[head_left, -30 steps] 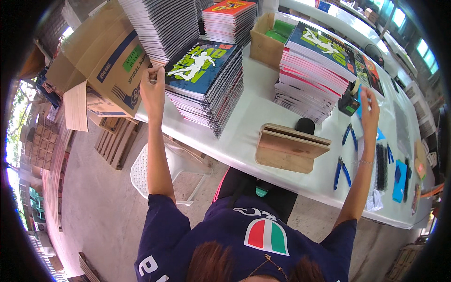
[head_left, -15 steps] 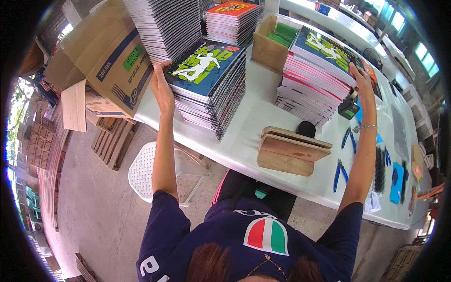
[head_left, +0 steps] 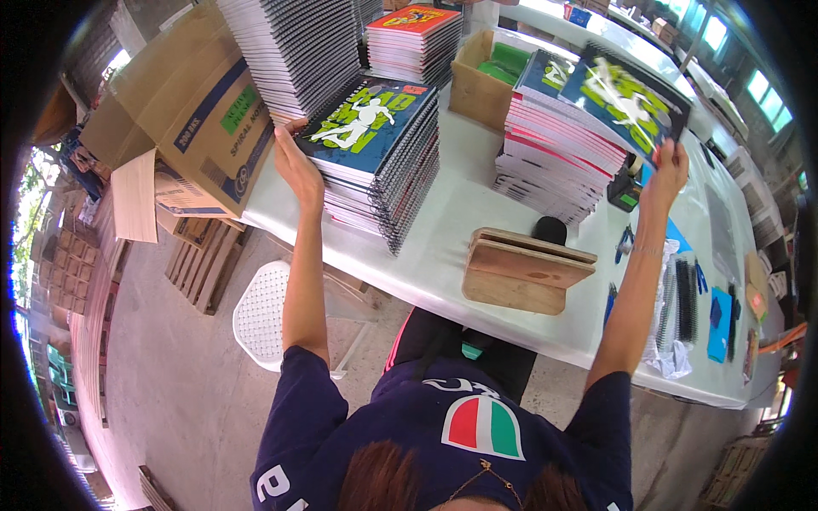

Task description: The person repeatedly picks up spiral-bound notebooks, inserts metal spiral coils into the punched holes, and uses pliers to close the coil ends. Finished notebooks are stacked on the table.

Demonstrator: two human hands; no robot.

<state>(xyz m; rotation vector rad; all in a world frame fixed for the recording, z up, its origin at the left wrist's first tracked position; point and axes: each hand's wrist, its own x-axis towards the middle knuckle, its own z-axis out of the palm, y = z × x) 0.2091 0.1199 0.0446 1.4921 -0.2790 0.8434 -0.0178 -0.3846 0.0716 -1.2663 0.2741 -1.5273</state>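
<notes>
My left hand point(head_left: 298, 170) lies along the left side of a stack of spiral notebooks point(head_left: 369, 166), its fingers stretched out by the top corner. The top notebook has a dark blue cover with a white figure and green lettering; black coils line the stack's right side. My right hand point(head_left: 667, 177) pinches the near right corner of a similar blue notebook point(head_left: 626, 98), which is tilted and slightly blurred. This notebook is partly above the right stack point(head_left: 558, 153), whose pages show white and pink edges. Another blue cover point(head_left: 545, 72) shows on that stack's top left.
A wooden block stand point(head_left: 524, 277) is near the table's front edge. Blue-handled pliers point(head_left: 625, 243), a crumpled plastic bag point(head_left: 669, 358) and black coils point(head_left: 687, 298) lie at right. Behind are a small carton point(head_left: 477, 85) and taller notebook stacks point(head_left: 294, 55). A large cardboard box point(head_left: 183, 111) is at left.
My right hand has lifted the blue notebook off the right stack, swinging it out to the right. My left hand stays against the left stack.
</notes>
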